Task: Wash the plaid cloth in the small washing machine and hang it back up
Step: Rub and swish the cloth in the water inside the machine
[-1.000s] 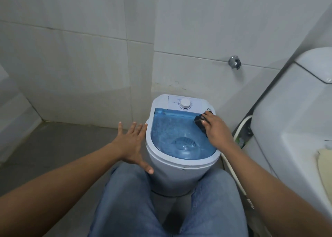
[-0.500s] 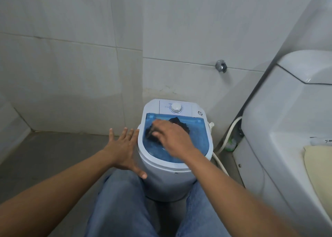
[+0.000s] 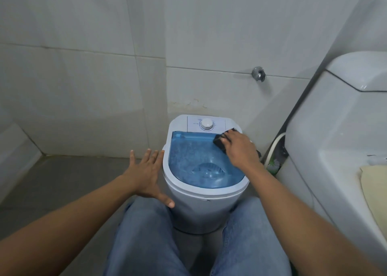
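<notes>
A small white washing machine (image 3: 194,211) stands on the floor between my knees. Its blue see-through lid (image 3: 199,160) is down, and a white dial (image 3: 207,124) sits on the back panel. My right hand (image 3: 240,148) presses a dark cloth (image 3: 219,143) flat against the lid's back right corner; the cloth's pattern is too dark to make out. My left hand (image 3: 146,171) rests against the machine's left side with fingers spread, holding nothing.
A white toilet tank (image 3: 339,112) and bowl stand close on the right, with a pale yellow cloth (image 3: 374,188) on the seat. A white hose (image 3: 274,146) runs down between toilet and machine. A metal wall valve (image 3: 259,74) sticks out above. Grey floor lies left.
My right hand slid the dark cloth from the lid's back right corner to its middle and back to the right corner. My left hand stayed at the machine's side.
</notes>
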Action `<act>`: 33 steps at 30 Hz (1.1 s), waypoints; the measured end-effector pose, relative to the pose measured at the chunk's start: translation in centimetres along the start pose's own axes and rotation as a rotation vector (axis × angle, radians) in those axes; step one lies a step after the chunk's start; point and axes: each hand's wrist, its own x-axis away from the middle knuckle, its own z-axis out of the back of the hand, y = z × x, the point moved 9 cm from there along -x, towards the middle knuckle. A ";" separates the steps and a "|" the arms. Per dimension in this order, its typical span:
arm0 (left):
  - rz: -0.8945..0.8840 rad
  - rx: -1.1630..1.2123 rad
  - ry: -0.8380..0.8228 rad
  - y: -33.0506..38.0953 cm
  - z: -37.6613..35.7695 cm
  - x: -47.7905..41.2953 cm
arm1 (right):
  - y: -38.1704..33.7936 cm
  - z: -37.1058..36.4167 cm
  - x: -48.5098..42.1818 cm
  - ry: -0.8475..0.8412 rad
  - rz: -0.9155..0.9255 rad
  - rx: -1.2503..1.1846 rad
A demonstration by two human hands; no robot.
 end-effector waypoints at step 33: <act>-0.001 -0.001 0.014 0.2 0.1 0.0 | -8.0 -1.1 4.8 -0.593 0.477 0.118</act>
